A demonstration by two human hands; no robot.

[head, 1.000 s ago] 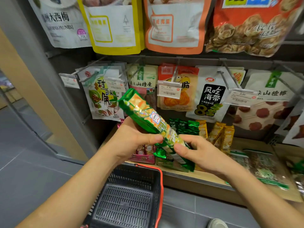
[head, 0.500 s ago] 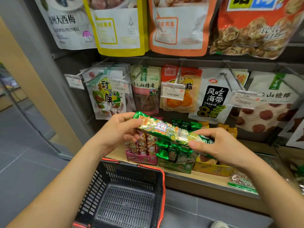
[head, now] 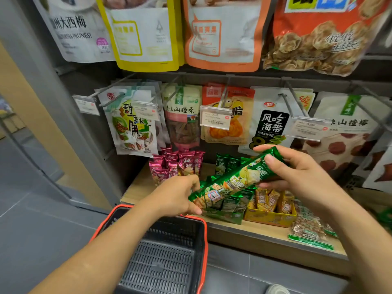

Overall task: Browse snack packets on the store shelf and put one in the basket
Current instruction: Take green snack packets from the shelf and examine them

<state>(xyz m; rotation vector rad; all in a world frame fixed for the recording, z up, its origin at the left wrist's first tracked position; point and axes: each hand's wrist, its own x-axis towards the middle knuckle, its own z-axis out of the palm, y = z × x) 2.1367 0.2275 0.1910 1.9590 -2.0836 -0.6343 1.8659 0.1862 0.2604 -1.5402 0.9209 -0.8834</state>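
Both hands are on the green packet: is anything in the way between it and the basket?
Nothing visible blocks it. The green packet, held by the left hand and right hand, sits just beyond the far rim of the basket, whose mouth is open below. Only the left forearm crosses its left rim.

A clear price tag printed 3.90 hangs at the tip of a metal peg in the middle of the frame; a second price tag hangs at mid left and a third price tag at mid right. A grey upright post slants down the left side, with a beige panel behind it. Grey floor tiles fill the lower left. A pale shoe tip shows at the bottom edge, right of centre
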